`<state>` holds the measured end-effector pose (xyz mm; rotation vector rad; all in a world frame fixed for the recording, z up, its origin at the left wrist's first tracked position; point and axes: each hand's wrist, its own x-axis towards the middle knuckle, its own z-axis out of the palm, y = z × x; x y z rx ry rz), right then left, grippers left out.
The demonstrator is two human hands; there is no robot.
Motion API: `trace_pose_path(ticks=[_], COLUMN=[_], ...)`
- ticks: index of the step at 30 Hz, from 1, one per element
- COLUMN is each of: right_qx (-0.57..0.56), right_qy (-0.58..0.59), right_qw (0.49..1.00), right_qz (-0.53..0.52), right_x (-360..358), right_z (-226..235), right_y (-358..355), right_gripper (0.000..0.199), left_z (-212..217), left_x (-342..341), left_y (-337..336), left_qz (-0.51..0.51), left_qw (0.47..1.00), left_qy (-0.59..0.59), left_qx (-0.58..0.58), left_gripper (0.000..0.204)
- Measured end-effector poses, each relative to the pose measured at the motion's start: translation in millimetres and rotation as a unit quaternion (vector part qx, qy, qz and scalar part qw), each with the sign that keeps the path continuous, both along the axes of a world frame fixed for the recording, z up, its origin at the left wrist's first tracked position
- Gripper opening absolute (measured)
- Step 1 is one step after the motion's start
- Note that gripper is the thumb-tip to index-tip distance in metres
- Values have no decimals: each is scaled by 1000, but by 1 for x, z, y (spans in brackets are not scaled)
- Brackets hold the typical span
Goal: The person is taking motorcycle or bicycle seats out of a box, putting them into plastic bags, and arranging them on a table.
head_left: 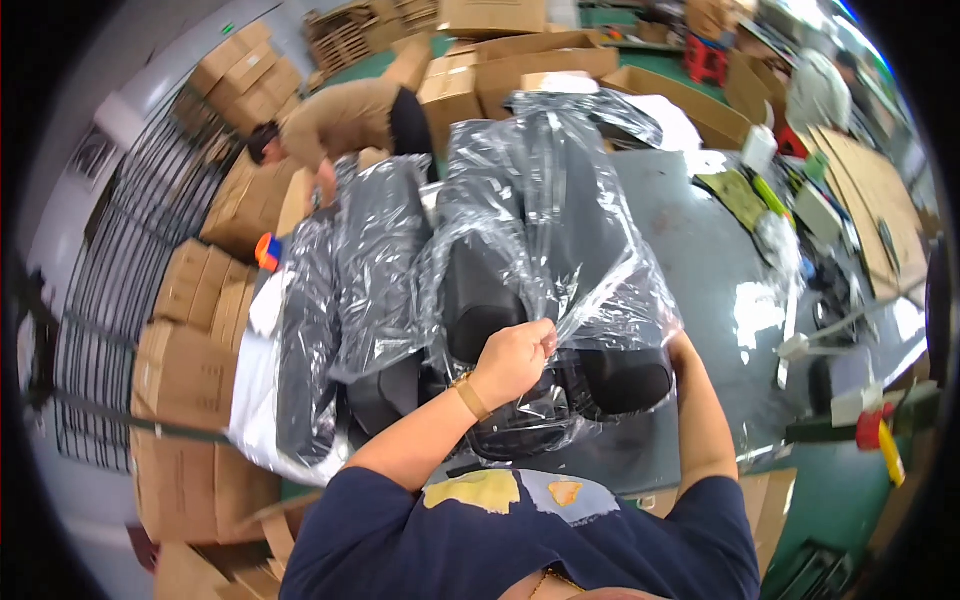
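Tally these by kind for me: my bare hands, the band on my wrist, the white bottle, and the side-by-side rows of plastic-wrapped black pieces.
Bare hands: 2 (left hand, right hand)
Wristband: 1
White bottle: 1
Wrapped black rows: 4 (leftmost row, second row, third row, rightmost row); anything hidden beneath isn't counted
Total: 8
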<state>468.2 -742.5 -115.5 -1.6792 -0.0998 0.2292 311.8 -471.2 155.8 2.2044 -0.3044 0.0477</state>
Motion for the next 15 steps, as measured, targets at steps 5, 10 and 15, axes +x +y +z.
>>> trace_pose_path(ticks=[5, 10, 15], right_qx=[-48, -77, -94], right_qy=[5, 28, 36], right_qw=[999, 996, 995], right_qz=[18, 34, 24], right_x=[-15, -31, -36], right_z=[20, 48, 83], right_y=[38, 65, 87], right_gripper=[43, 43, 43], left_z=[-5, -10, -20], left_x=[-31, -55, -96], left_y=[19, 41, 62], left_qz=[44, 93, 74], left_qw=[999, 995, 986], left_qy=[-10, 6, -137], left_qx=[12, -32, 64], left_gripper=[11, 8, 21])
